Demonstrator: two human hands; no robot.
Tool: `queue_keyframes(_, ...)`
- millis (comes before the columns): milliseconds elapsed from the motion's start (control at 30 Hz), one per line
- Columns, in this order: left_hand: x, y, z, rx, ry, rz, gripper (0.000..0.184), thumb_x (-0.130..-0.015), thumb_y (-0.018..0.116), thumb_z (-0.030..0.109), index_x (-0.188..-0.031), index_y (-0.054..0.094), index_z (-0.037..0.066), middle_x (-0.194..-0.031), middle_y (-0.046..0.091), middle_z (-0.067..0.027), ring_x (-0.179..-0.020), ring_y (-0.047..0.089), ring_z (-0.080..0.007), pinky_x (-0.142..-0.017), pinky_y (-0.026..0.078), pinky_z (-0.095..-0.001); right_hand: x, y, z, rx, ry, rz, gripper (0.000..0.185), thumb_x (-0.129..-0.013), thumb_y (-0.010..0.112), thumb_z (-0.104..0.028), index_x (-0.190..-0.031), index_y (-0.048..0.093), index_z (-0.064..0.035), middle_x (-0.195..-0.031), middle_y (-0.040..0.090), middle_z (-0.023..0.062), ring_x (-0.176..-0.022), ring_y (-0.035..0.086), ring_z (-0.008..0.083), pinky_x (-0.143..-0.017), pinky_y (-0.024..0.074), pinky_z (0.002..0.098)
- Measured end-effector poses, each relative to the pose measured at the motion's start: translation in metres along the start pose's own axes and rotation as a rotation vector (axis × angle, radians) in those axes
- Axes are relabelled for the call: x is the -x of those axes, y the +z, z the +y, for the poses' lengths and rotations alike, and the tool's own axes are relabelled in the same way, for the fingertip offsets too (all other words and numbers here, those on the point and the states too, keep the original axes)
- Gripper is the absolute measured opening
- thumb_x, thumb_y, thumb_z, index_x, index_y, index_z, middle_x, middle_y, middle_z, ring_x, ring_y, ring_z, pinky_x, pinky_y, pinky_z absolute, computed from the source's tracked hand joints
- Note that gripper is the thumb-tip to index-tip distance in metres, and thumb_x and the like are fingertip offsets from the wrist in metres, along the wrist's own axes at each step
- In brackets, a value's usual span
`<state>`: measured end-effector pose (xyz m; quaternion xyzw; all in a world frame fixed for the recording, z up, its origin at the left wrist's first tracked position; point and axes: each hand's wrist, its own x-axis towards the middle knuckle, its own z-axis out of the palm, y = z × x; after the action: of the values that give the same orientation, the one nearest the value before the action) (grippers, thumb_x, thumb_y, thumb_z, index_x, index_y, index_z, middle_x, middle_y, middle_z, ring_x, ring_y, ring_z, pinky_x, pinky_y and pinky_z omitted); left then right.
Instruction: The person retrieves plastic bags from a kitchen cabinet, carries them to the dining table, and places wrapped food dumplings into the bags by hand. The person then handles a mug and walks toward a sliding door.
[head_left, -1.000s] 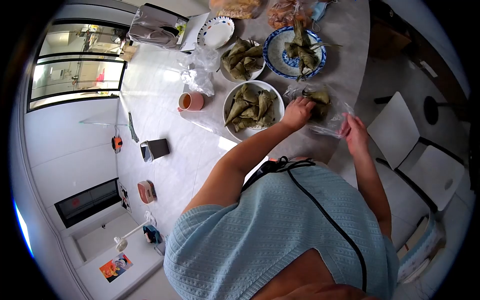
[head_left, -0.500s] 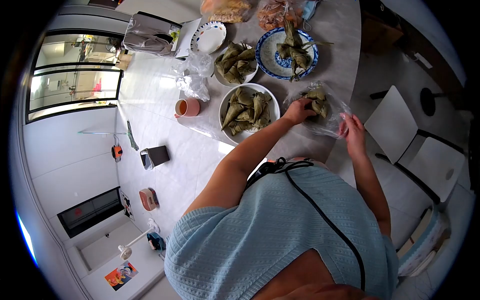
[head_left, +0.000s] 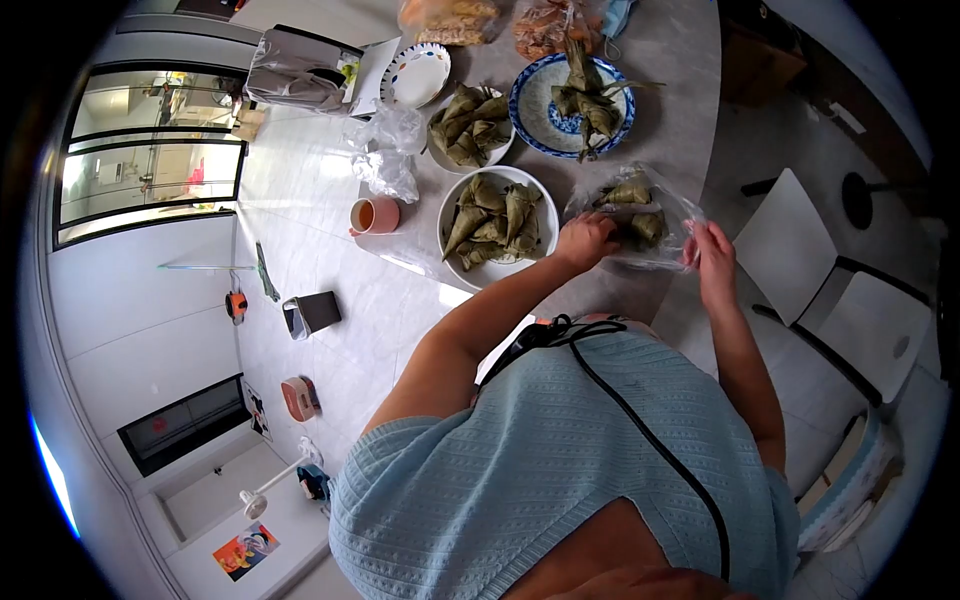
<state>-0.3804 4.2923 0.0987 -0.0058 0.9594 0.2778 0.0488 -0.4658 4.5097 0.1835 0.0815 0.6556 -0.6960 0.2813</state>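
Observation:
A clear plastic bag [head_left: 662, 200] lies on the grey table with leaf-wrapped dumplings [head_left: 648, 228] in it. My left hand [head_left: 588, 240] is at the bag's left side, fingers curled beside the dumplings; what its fingertips hold is hidden. On the right, my right hand [head_left: 710, 250] pinches the bag's edge between closed fingers. Left of the bag, a white bowl [head_left: 551, 225] holds several wrapped dumplings, and a second bowl [head_left: 512, 150] behind it holds more. A blue-and-white plate [head_left: 536, 125] bears further dumplings tied with leaves.
A pink cup [head_left: 380, 216] stands at the table's left edge near crumpled plastic [head_left: 386, 172]. Farther back are a patterned plate [head_left: 418, 72], filled plastic bags [head_left: 548, 32] and a blue mask [head_left: 617, 16]. White chairs [head_left: 790, 235] stand at the right.
My left hand has drawn back from the dumplings toward the bag's left edge, leaving them more exposed. The view has shifted slightly, and my right hand stays at the bag.

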Motion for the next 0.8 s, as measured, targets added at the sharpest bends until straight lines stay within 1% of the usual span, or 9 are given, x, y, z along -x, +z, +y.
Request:
queue_keyframes(100, 0.000, 0.003, 0.002, 0.012, -0.070, -0.063, 0.032, -0.070, 0.069, 0.025, -0.097, 0.061, 0.010, -0.104, 0.057, -0.0102, -0.101, 0.054, -0.0295, -0.085, 0.045, -0.0400, -0.005, 0.003, -0.001, 0.001, -0.011, -0.041, 0.019, -0.090, 0.055, -0.025, -0.091, 0.060, -0.0068, -0.063, 0.047, -0.0015, -0.054, 0.044, 0.0075, -0.051, 0.0361, 0.0228)
queue_keyframes(167, -0.003, 0.006, 0.001, -0.032, 0.078, -0.056, 0.030, -0.071, 0.068, 0.025, -0.095, 0.061, 0.010, -0.100, 0.058, -0.0093, -0.098, 0.055, -0.0286, -0.082, 0.047, -0.0396, -0.011, 0.008, -0.007, 0.001, -0.015, -0.058, 0.020, -0.090, 0.054, -0.025, -0.093, 0.060, -0.0065, -0.063, 0.047, -0.0016, -0.054, 0.043, 0.0074, -0.051, 0.0354, 0.0226)
queue_keyframes(300, -0.015, -0.001, 0.008, -0.117, 0.017, -0.053, 0.029, -0.070, 0.067, 0.023, -0.094, 0.060, 0.010, -0.095, 0.057, -0.0097, -0.095, 0.056, -0.0285, -0.078, 0.048, -0.0404, -0.025, 0.010, -0.020, -0.085, -0.032, 0.001, 0.021, -0.091, 0.053, -0.024, -0.098, 0.060, -0.0049, -0.064, 0.048, -0.0010, -0.054, 0.042, 0.0074, -0.051, 0.0356, 0.0231)
queue_keyframes(367, -0.027, -0.008, 0.007, -0.059, 0.110, 0.172, 0.026, -0.068, 0.066, 0.017, -0.092, 0.058, 0.008, -0.092, 0.054, -0.0097, -0.092, 0.055, -0.0299, -0.073, 0.048, -0.0418, -0.034, -0.002, -0.018, -0.107, -0.089, -0.008, 0.022, -0.092, 0.053, -0.023, -0.102, 0.059, -0.0043, -0.068, 0.053, 0.0001, -0.056, 0.046, 0.0077, -0.054, 0.0400, 0.0248)
queue_keyframes(400, -0.034, -0.014, 0.004, -0.060, 0.110, 0.177, 0.026, -0.068, 0.066, 0.017, -0.092, 0.058, 0.008, -0.092, 0.054, -0.0097, -0.092, 0.055, -0.0299, -0.073, 0.048, -0.0418, -0.037, -0.006, -0.017, -0.105, -0.093, -0.011, 0.022, -0.092, 0.053, -0.023, -0.102, 0.059, -0.0043, -0.068, 0.053, 0.0001, -0.056, 0.046, 0.0077, -0.054, 0.0400, 0.0248)
queue_keyframes(467, -0.050, -0.038, 0.002, 0.099, 0.064, 0.496, 0.029, -0.072, 0.066, 0.012, -0.098, 0.055, 0.006, -0.096, 0.054, -0.0145, -0.089, 0.054, -0.0352, -0.074, 0.045, -0.0428, -0.035, -0.010, -0.015, -0.064, -0.075, 0.095, 0.025, -0.092, 0.052, -0.023, -0.108, 0.057, -0.0041, -0.077, 0.058, 0.0025, -0.065, 0.054, 0.0095, -0.059, 0.0447, 0.0255)
queue_keyframes(567, -0.084, -0.068, -0.010, -0.031, -0.024, 0.656, 0.036, -0.065, 0.063, 0.007, -0.100, 0.053, 0.009, -0.102, 0.051, -0.0129, -0.095, 0.050, -0.0342, -0.074, 0.045, -0.0434, -0.023, -0.015, -0.009, -0.074, -0.070, 0.129, 0.032, -0.092, 0.052, -0.024, -0.116, 0.052, -0.0034, -0.090, 0.060, 0.0060, -0.080, 0.058, 0.0134, -0.070, 0.0474, 0.0262)
queue_keyframes(667, -0.112, -0.067, -0.025, -0.131, -0.035, 0.615, 0.038, -0.065, 0.063, 0.007, -0.102, 0.054, 0.011, -0.106, 0.051, -0.0116, -0.097, 0.050, -0.0335, -0.076, 0.046, -0.0431, -0.021, -0.026, 0.006, -0.038, -0.154, 0.105, 0.036, -0.093, 0.050, -0.022, -0.122, 0.047, -0.0017, -0.103, 0.058, 0.0097, -0.090, 0.057, 0.0165, -0.079, 0.0463, 0.0290)
queue_keyframes(800, -0.142, -0.054, -0.040, -0.188, -0.138, 0.420, 0.034, -0.069, 0.062, 0.012, -0.102, 0.059, 0.014, -0.109, 0.052, -0.0104, -0.098, 0.052, -0.0328, -0.077, 0.047, -0.0421, -0.009, -0.033, 0.023, 0.126, -0.295, 0.202, 0.036, -0.094, 0.048, -0.022, -0.123, 0.046, -0.0007, -0.107, 0.058, 0.0103, -0.091, 0.057, 0.0169, -0.083, 0.0451, 0.0299)
